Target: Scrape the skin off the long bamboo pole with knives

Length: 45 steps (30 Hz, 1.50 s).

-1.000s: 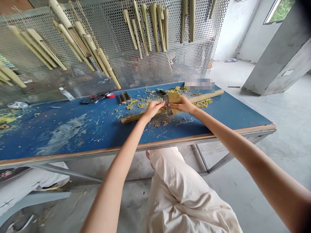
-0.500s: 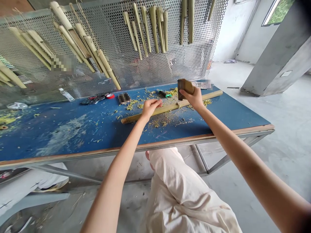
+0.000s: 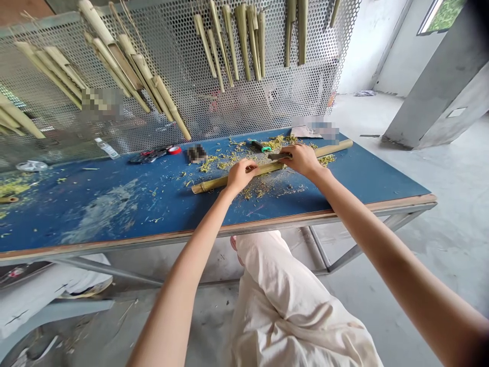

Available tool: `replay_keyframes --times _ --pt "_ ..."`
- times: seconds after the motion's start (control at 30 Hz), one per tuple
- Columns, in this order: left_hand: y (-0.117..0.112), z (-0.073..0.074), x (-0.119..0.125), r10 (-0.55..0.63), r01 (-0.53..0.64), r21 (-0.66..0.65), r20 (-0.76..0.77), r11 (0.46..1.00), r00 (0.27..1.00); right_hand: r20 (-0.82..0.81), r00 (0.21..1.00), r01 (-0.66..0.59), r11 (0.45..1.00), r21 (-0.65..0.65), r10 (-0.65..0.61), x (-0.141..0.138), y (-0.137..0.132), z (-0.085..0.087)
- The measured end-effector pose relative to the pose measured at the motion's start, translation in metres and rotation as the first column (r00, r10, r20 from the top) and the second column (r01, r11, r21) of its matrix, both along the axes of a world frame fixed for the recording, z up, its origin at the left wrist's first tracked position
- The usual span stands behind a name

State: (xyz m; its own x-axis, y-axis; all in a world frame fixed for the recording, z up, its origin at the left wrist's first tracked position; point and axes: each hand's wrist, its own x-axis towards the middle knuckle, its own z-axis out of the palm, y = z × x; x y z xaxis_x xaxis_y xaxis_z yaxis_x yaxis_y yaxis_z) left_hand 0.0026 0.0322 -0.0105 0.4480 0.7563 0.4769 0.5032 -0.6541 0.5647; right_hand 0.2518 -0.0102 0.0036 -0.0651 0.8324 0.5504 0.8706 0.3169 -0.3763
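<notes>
A long bamboo pole (image 3: 263, 169) lies slantwise across the blue table, its near end pointing left. My left hand (image 3: 241, 174) is closed round the pole left of its middle joint. In my right hand (image 3: 303, 159) is a brown and grey piece of what looks like sandpaper (image 3: 279, 156), held flat at the top of the pole beside the joint. The palm hides most of the piece, and I cannot tell whether it touches the bamboo. Yellow-green shavings (image 3: 252, 191) and pale dust lie around the pole.
A green-and-black-handled tool (image 3: 262, 147) lies behind the pole. Further left are red tape (image 3: 174, 150), a dark pouch (image 3: 147, 155) and a plastic bottle (image 3: 107, 148). Cut bamboo pieces (image 3: 244, 43) hang on the perforated metal screen (image 3: 171, 66). The table's front edge (image 3: 275, 223) crosses beneath my forearms.
My right hand has come down onto the pole, turning the raised piece of sandpaper flat. My left hand has lowered from just above the pole and closed on it.
</notes>
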Motion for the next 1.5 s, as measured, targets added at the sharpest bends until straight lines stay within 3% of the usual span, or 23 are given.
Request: replay_keyframes --times 0.23,0.33,0.57,0.7,0.9,1.23,1.5 --pt "-0.007 0.006 0.001 0.104 -0.102 0.023 -0.144 0.994 0.984 0.217 0.971 0.122 0.989 -0.082 -0.102 -0.014 -0.009 0.007" --pt "-0.010 0.008 0.002 0.144 -0.140 0.036 -0.182 0.990 0.973 0.236 0.957 0.194 0.976 -0.097 -0.167 -0.020 -0.010 0.007" --pt "-0.013 0.005 0.003 0.157 -0.136 0.093 -0.282 0.986 0.946 0.199 0.960 0.211 0.976 -0.047 -0.198 -0.020 -0.010 0.005" --pt "-0.012 0.005 0.003 0.154 -0.130 0.100 -0.292 0.986 0.944 0.169 0.976 0.131 0.990 0.056 -0.139 -0.019 -0.009 0.003" --pt "-0.008 0.004 0.002 0.140 -0.116 0.100 -0.283 0.988 0.949 0.217 0.976 -0.038 0.999 0.031 0.031 -0.018 -0.004 -0.003" --pt "-0.009 0.004 0.001 0.135 -0.116 0.082 -0.284 0.990 0.949 0.260 0.965 -0.057 0.995 0.081 0.034 0.012 0.000 0.005" --pt "-0.009 0.005 0.002 0.153 -0.137 0.074 -0.298 0.988 0.942 0.306 0.952 0.006 1.000 0.003 -0.006 0.008 -0.006 0.007"
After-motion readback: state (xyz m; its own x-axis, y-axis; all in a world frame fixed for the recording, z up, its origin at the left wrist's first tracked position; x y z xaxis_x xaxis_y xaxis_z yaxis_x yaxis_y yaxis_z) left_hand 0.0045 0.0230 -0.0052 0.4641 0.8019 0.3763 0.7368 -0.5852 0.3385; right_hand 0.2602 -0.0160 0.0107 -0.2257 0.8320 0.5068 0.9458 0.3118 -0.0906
